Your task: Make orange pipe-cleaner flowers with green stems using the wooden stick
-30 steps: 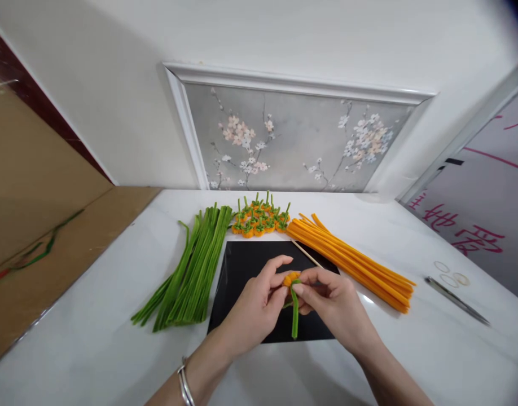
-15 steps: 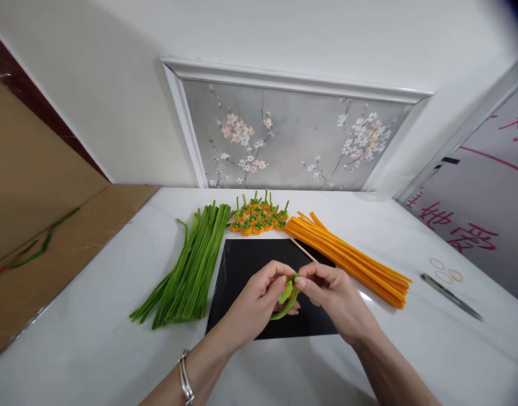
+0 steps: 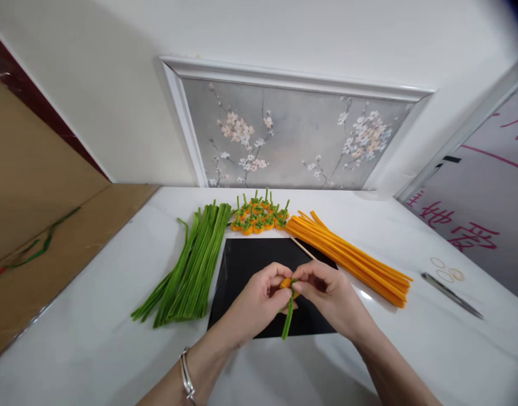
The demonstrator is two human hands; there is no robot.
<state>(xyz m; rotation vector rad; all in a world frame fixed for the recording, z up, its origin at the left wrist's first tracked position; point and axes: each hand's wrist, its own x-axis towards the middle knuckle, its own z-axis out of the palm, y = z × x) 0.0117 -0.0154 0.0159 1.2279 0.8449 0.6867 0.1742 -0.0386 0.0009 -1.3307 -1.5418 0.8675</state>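
Observation:
Over the black mat (image 3: 242, 265), my left hand (image 3: 263, 293) and my right hand (image 3: 326, 287) meet fingertip to fingertip. Pinched in my left hand is a small orange pipe-cleaner piece (image 3: 286, 282), partly covered by the fingers. A green pipe cleaner (image 3: 288, 321) runs from between both hands, its free end hanging down over the mat. My right thumb and forefinger are closed on the green pipe cleaner beside the orange piece. Just where the two join is hidden by the fingertips.
Green pipe cleaners (image 3: 193, 270) lie bundled at left, orange pipe cleaners (image 3: 352, 259) at right. Several small orange pumpkin-like pieces with green stems (image 3: 259, 217) stand behind the mat. A thin stick (image 3: 302, 248), tweezers (image 3: 451, 295) and rubber bands (image 3: 444, 276) lie on the white table (image 3: 102, 316).
The green pipe cleaner was curled in a loop between my hands; now its end hangs straight down. More of the orange piece shows. Both hands stay in nearly the same place.

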